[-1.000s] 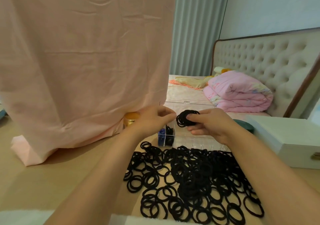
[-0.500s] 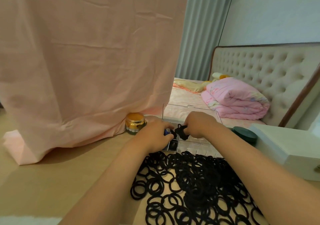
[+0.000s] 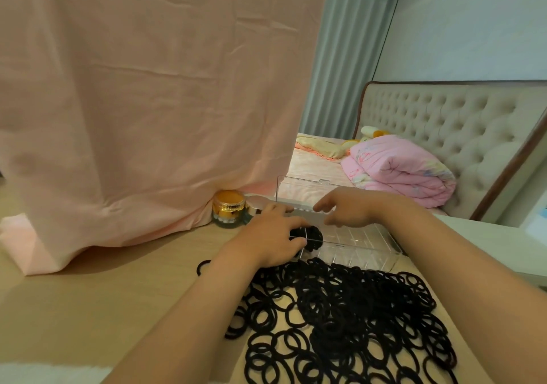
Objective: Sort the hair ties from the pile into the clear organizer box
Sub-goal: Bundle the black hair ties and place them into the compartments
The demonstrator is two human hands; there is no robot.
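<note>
Barely begun: left grip (image 3: 270,243) presses ties (image 3: 314,236), fingers flat, into box (image 3: 370,253) at nine o'clock; right grip (image 3: 349,210) relaxed, empty; six-o'clock pile (image 3: 340,318) unsorted.

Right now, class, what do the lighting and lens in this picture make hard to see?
Head view: light is soft, shadows faint; the wide lens bows the headboard edge; the clear organizer box shows only faintly against the table; the black hair ties merge into one dark mass.

Hair-tie pile (image 3: 340,324) past bottom edge
</note>
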